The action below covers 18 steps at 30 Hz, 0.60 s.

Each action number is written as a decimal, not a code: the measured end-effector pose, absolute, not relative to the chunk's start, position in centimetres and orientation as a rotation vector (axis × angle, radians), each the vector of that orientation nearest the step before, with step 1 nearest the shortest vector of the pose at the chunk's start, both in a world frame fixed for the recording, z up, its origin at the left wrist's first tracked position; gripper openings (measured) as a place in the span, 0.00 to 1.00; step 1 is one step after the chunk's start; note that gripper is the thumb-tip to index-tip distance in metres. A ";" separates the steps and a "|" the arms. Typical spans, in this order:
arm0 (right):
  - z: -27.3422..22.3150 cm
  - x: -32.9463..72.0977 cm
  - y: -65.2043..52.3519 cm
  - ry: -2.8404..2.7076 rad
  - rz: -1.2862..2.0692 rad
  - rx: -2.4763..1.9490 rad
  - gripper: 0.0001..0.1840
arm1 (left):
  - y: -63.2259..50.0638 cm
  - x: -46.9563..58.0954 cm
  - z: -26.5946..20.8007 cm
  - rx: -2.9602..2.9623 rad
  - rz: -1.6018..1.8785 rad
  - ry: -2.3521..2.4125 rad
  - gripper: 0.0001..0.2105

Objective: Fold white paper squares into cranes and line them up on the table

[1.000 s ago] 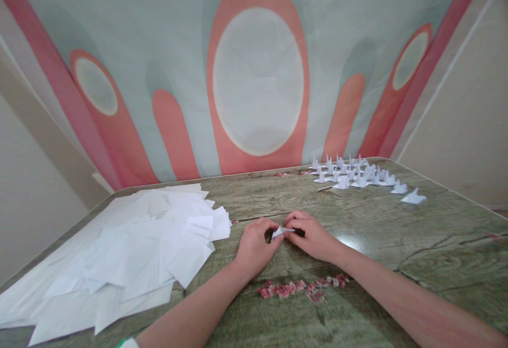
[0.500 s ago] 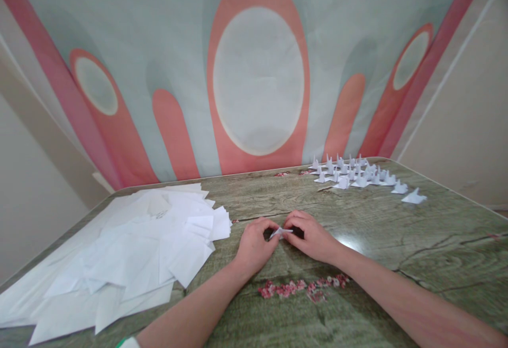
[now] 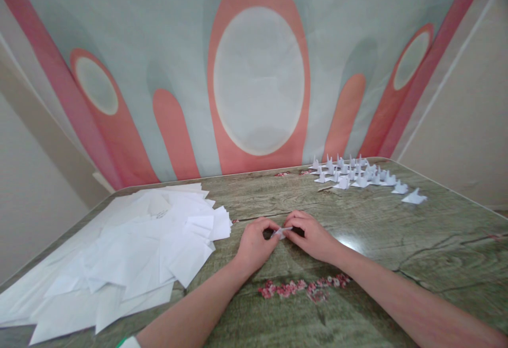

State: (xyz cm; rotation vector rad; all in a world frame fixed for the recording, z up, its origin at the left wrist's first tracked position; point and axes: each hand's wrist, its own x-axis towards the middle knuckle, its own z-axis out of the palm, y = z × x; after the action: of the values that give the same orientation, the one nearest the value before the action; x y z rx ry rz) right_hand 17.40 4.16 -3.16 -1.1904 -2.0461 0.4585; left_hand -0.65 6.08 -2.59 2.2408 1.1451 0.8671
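Observation:
A small folded white paper (image 3: 282, 232) is held between my two hands, just above the middle of the table. My left hand (image 3: 256, 241) pinches its left side between thumb and fingers. On its right side, my right hand (image 3: 308, 234) grips a narrow end in the same way. The fingertips cover much of the paper, so its full shape cannot be made out. Several folded paper cranes (image 3: 361, 181) stand in a group at the far right of the table.
A wide, loose heap of white paper sheets (image 3: 130, 258) covers the left of the wood-patterned table (image 3: 254, 194). One paper crane (image 3: 415, 196) sits apart, nearest the right side. A patterned backdrop (image 3: 257, 162) rises behind the table's far edge.
The folded paper has shifted and tilted slightly between my fingertips, and less of its left point shows. Both hands stay in nearly the same place.

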 end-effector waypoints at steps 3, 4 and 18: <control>-3.3 17.4 4.2 -2.036 0.475 -1.194 0.04 | 6.1 -0.7 -2.7 2.238 0.861 1.145 0.03; -3.3 17.5 4.3 -2.029 0.474 -1.194 0.03 | 6.2 -0.7 -2.7 2.237 0.861 1.142 0.03; -3.3 17.4 4.2 -2.115 0.358 -1.164 0.05 | 6.1 -0.6 -2.8 2.215 0.903 1.099 0.05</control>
State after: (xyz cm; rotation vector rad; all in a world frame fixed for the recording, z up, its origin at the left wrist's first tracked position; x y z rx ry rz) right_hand 17.41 4.21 -3.34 -1.1639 -2.1154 0.3585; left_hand -0.59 6.12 -2.78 2.2150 1.0987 0.9030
